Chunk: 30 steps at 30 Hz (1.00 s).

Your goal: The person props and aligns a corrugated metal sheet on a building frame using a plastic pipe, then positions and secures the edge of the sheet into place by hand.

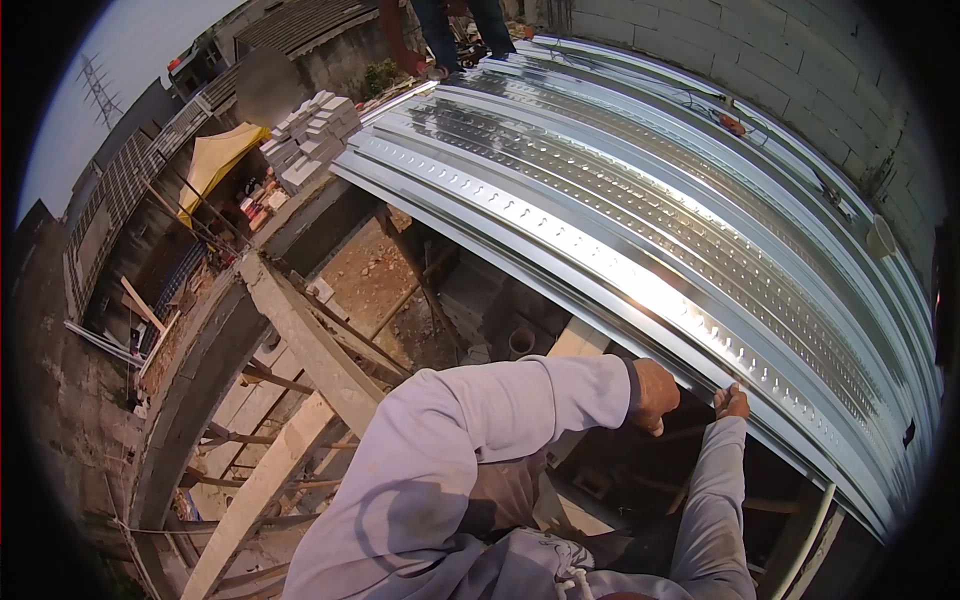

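Observation:
My left hand (655,396), at the end of a light grey sleeve, is closed just off the near edge of the ribbed metal decking sheet (600,262). Whatever its curled fingers may hold is hidden. Just to its right, my right hand (732,402) has its fingers bent round the lip of that same sheet. The decking is shiny, with rows of small raised marks, and lies in long overlapping strips. Beneath both hands is a dark gap in the framing.
Below the decking edge are a concrete beam (310,345), a timber plank (262,500) and a deep opening. Another person's legs (465,30) are at the far end. Grey blocks (312,135) are stacked at left; a block wall (760,65) runs behind. An orange tool (732,124) lies on the decking.

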Tool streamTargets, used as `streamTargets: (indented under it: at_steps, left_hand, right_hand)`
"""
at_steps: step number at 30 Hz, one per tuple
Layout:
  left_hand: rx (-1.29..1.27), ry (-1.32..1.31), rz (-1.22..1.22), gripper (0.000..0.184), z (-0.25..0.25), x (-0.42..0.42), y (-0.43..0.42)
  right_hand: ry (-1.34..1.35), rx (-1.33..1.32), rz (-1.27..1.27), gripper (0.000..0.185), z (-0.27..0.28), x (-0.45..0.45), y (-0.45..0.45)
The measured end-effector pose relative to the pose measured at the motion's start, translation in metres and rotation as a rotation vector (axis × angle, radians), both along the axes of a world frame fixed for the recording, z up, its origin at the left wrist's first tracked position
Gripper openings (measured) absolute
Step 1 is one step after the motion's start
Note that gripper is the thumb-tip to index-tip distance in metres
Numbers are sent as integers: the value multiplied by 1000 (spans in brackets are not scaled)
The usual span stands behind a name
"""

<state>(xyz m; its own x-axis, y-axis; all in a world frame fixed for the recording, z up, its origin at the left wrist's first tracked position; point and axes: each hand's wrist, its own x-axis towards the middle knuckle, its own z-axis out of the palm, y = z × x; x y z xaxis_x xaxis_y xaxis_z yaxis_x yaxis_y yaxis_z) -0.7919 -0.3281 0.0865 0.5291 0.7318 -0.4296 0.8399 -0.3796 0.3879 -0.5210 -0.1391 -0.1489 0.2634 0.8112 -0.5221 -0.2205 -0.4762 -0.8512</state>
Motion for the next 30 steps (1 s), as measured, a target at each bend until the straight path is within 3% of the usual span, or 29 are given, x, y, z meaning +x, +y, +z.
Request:
streamTargets:
  at_steps: [30]
  left_hand:
    - [0, 2, -3, 37, 0, 0, 0]
  right_hand:
    - [14, -14, -25, 23, 1, -1, 1]
